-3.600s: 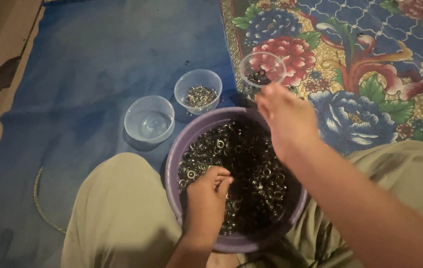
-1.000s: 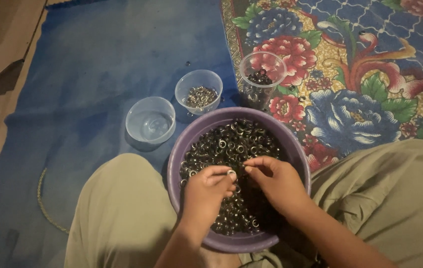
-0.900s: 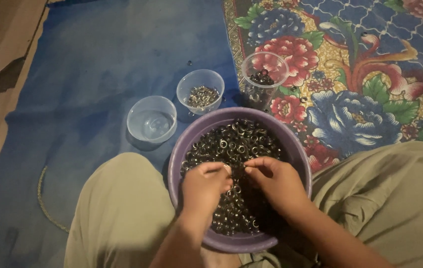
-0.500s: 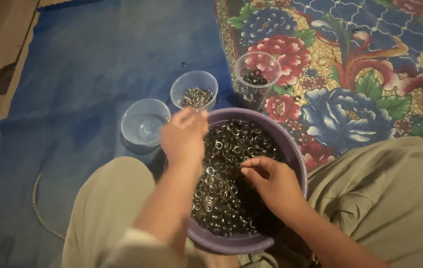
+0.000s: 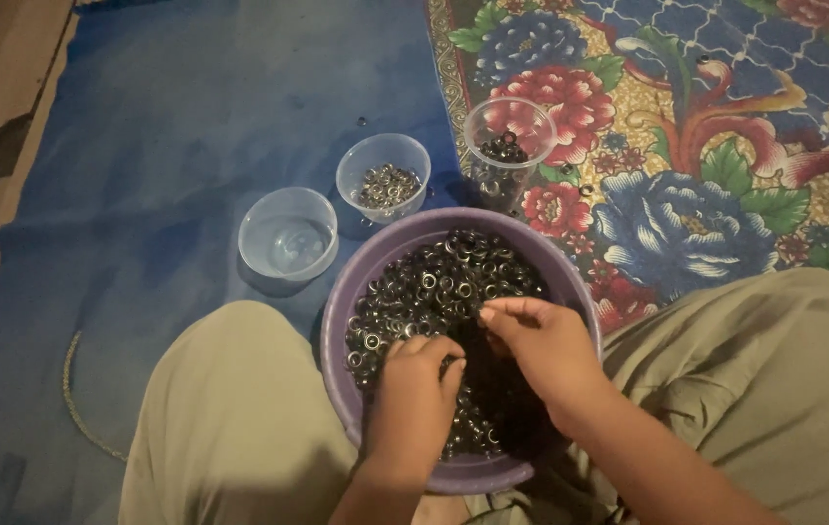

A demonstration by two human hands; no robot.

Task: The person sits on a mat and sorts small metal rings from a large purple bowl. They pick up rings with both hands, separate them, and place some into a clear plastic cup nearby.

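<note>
Purple plastic, round and deep, the basin [image 5: 337, 321] sits on the floor between the person's knees and is heaped with small dark metal rings [image 5: 444, 277], some glinting silver. Both hands are down in the heap at the near side of the basin. The left hand [image 5: 413, 408] lies knuckles-up on the rings with its fingers [image 5: 434, 352] curled in together; whether they grip any ring cannot be told. The right hand [image 5: 543, 350] is just beside it, fingers drawn together over the rings with the thumb tucked under, and again no single ring can be made out between them. Beyond the basin's far rim stand three clear plastic containers: a shallow bowl [image 5: 288, 233] holding no rings to the left, a small bowl [image 5: 383, 177] with silvery rings in the middle, and a taller cup [image 5: 508, 156] with dark rings to the right. Those two bowls rest on a blue mat [image 5: 172, 126], the cup on a flowered carpet [image 5: 706, 146]. Khaki trouser legs [image 5: 230, 428] frame the basin on both sides.
</note>
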